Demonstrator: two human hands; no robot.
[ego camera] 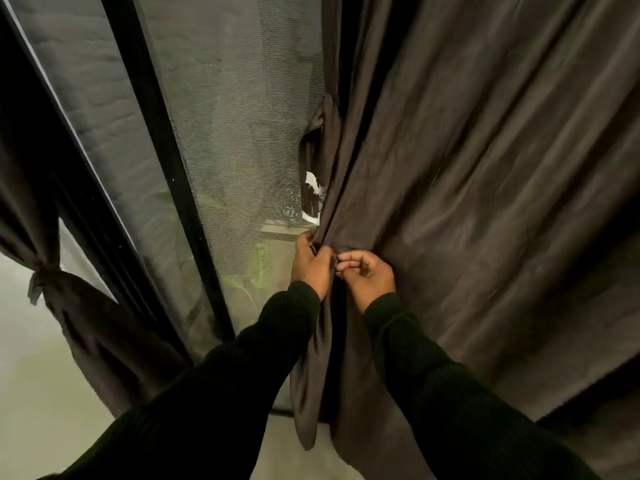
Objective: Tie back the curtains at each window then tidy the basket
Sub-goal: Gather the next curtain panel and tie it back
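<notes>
Your left hand (310, 268) grips the right curtain (467, 202) edge; your right hand (367, 277) pinches what may be a tie. Loosen either and the gathered folds spill.

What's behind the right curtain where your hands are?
At the right curtain edge, both hands grip fabric. Left of that edge, the mesh screen shows. Whatever lies behind the curtain itself is covered.
</notes>
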